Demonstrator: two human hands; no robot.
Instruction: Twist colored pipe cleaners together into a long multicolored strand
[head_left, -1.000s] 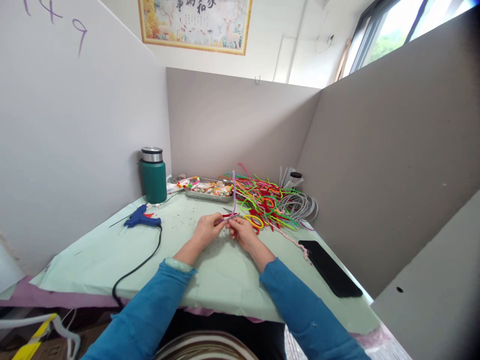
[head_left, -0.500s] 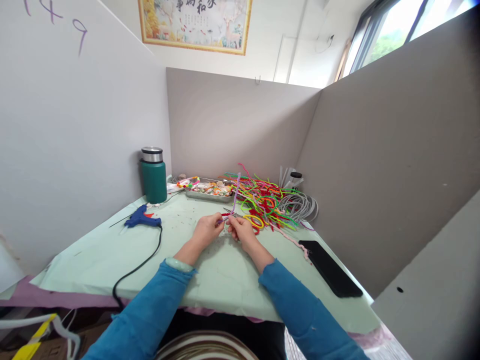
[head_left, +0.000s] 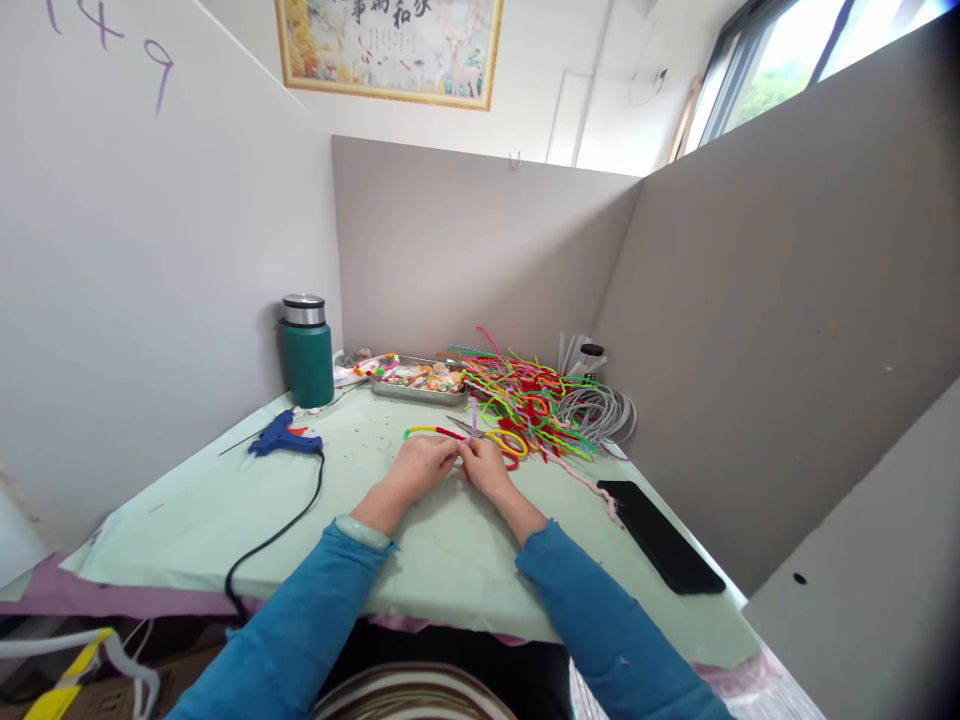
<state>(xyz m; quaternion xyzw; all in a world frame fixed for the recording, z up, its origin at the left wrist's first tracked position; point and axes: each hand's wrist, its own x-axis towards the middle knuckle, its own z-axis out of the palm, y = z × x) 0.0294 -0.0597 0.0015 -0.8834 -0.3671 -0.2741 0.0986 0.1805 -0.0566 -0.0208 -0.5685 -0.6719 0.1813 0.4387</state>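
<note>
My left hand (head_left: 418, 464) and my right hand (head_left: 486, 467) meet low over the green table cover (head_left: 225, 500), fingers pinched together on a purple pipe cleaner (head_left: 472, 418). Only a short end of it sticks up between the fingertips. A yellow-green and red pipe cleaner (head_left: 431, 432) curves out just beyond my left fingers; I cannot tell if my left hand holds it. Yellow-handled scissors (head_left: 504, 440) lie right behind my right hand.
A heap of coloured pipe cleaners (head_left: 529, 395) and a coil of white cord (head_left: 596, 410) lie at the back right. A metal tray (head_left: 416, 381), a green flask (head_left: 307, 350), a blue glue gun (head_left: 283, 436) with black cable, and a black phone (head_left: 660, 548) also sit on the table.
The long upright purple pipe cleaner has come down, only a short end now shows. Both hands have sunk closer to the table and together. A yellow-green and red piece now shows by the left hand.
</note>
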